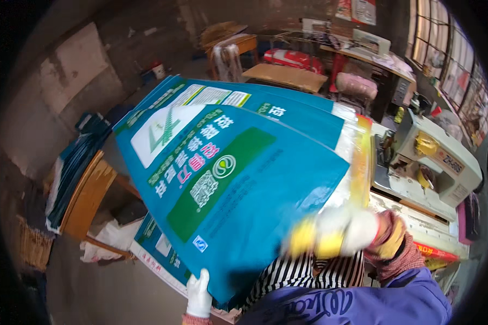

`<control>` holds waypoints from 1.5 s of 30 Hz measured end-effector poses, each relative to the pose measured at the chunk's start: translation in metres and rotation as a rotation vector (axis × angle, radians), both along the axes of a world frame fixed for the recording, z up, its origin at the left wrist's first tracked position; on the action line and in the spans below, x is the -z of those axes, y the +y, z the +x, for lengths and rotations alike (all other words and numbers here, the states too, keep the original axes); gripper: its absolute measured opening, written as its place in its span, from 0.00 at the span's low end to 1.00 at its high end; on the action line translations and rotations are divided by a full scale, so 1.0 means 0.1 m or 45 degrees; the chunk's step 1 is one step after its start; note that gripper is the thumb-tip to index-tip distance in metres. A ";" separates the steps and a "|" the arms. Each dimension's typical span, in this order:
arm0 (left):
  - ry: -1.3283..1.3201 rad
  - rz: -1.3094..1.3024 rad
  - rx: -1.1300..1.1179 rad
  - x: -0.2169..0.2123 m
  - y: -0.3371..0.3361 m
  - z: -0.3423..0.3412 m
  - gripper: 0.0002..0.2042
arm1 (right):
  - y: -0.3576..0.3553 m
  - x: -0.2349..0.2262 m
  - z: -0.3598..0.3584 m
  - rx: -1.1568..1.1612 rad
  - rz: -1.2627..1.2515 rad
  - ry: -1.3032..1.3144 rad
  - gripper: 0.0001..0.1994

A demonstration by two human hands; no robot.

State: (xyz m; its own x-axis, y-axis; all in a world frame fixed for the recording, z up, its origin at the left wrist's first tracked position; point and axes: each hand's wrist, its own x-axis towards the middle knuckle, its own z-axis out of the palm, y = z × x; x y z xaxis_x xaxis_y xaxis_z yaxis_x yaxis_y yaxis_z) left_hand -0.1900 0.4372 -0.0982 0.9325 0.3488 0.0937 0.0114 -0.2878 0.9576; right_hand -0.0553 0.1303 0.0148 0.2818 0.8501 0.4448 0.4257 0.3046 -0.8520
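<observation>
A large teal woven sack [287, 168] with a green band and printed symbols lies flat before me, on top of more teal sacks [314, 111]. At its near left corner my left hand [199, 295], in a white glove, is closed on the sack's edge, thumb uppermost. My right hand [331, 233], in a white and yellow glove, is over the near right edge of the sack, above my lap. Motion smears its fingers, so their grip cannot be made out.
A sewing machine [439, 157] stands on a table at the right. Beside the sacks are yellow and white packaging sheets [361, 160]. Folded teal sacks [76, 168] hang over a wooden stand [84, 200] at left. A second sewing machine [371, 42] and a pink cushion [357, 85] are farther back.
</observation>
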 end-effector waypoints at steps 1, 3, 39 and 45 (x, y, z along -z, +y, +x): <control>0.004 0.007 -0.039 0.05 0.04 0.04 0.08 | -0.02 -0.07 0.16 0.635 -0.118 -0.377 0.15; -0.018 -0.177 -0.038 0.18 0.11 0.17 0.10 | -0.15 -0.07 0.47 1.465 -0.528 -0.795 0.15; 0.760 -0.411 -0.664 3.52 1.96 -2.07 0.16 | 1.39 2.67 0.93 0.775 -1.114 -0.417 0.15; 1.097 0.475 -0.477 2.41 1.12 -0.42 0.13 | 1.77 2.54 0.93 0.901 -1.360 -0.310 0.16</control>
